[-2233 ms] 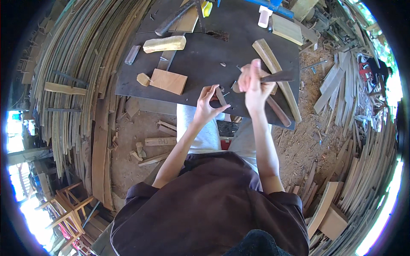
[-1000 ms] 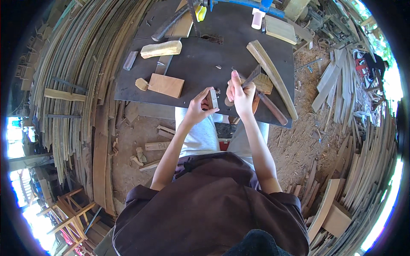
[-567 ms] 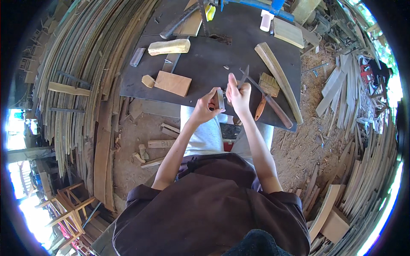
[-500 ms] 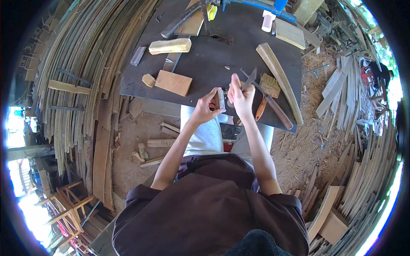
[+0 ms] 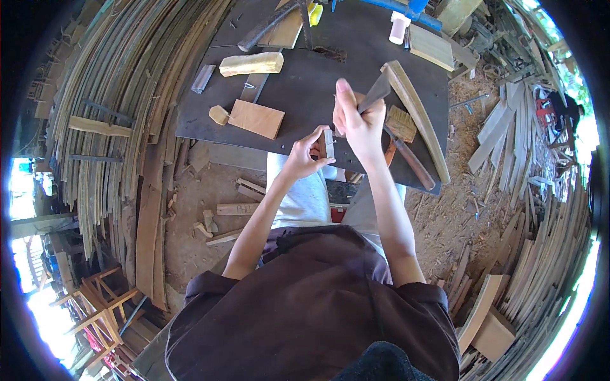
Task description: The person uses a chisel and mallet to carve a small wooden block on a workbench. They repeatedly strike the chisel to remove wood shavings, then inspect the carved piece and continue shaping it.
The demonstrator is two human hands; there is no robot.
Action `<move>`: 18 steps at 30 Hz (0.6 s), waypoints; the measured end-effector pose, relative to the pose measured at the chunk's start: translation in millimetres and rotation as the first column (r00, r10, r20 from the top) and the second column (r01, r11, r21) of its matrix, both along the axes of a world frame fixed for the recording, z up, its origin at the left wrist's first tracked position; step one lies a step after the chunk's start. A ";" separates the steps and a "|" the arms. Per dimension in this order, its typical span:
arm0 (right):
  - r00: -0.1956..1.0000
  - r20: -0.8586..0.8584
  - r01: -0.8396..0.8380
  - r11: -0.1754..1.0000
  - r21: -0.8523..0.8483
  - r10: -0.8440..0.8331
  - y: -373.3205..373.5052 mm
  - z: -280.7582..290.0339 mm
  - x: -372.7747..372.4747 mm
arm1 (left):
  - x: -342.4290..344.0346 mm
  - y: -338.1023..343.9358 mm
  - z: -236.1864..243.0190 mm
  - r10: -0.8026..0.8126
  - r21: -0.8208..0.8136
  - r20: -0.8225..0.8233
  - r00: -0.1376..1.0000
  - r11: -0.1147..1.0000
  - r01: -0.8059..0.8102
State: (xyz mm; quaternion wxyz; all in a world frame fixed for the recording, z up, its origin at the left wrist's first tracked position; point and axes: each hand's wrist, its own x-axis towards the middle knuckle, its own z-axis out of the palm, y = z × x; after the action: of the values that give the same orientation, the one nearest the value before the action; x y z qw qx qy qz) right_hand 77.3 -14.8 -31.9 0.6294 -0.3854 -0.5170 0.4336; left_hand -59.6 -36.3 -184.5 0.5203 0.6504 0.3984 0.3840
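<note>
**Small piece pinched in your left hand, flat tool raised in your right**

Starting at your left, stacks of long bent wooden slats [image 5: 121, 95] lie piled on the ground beside the dark tabletop [image 5: 305, 82]. On the tabletop's left part sit a flat rectangular wood block [image 5: 257, 119], a small rounded offcut [image 5: 219, 115] just beside it, and a pale chunk of wood [image 5: 251, 63] further back.

Your left hand [image 5: 304, 154] is at the tabletop's near edge, its fingers closed around a small narrow piece [image 5: 329, 143] that stands roughly upright, its long axis pointing away from you. The piece is pinched between thumb and fingertips, with its upper end showing above them.

Just to the right and slightly above, your right hand [image 5: 359, 120] is wrapped shut around a flat dark tool [image 5: 375, 94], which looks like a file or blade; its long axis slants up and to the right, away from the small piece. The two hands are nearly touching, and the right hand is the higher one, so the piece lies down and to the left of the tool.

Further right, a long curved wooden rail [image 5: 419, 117] lies along the tabletop's edge, with a brush [image 5: 401, 122] beside it. Beyond that, sawdust-covered ground and more slats [image 5: 508, 127].
</note>
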 end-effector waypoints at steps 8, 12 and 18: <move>0.998 0.051 0.047 0.995 -0.083 -0.043 16.0 -53.1 0.3 | 2.9 7.0 -2.1 -0.050 -0.010 -0.024 0.998 0.999 0.050; 0.999 0.031 0.014 0.996 0.094 -0.017 7.9 13.2 -0.6 | 0.8 3.6 0.3 -0.024 0.008 -0.041 0.999 1.000 0.025; 0.943 0.306 0.116 0.991 0.062 -0.130 30.2 -82.4 4.3 | 3.0 7.0 1.0 -0.054 0.015 -0.053 0.997 0.998 0.055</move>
State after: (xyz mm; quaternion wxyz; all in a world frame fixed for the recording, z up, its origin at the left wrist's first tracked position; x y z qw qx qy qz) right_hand 81.6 15.4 -114.3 0.5745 -0.4665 -0.5933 0.3166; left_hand -56.6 -29.3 -183.6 0.5146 0.6752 0.3908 0.3558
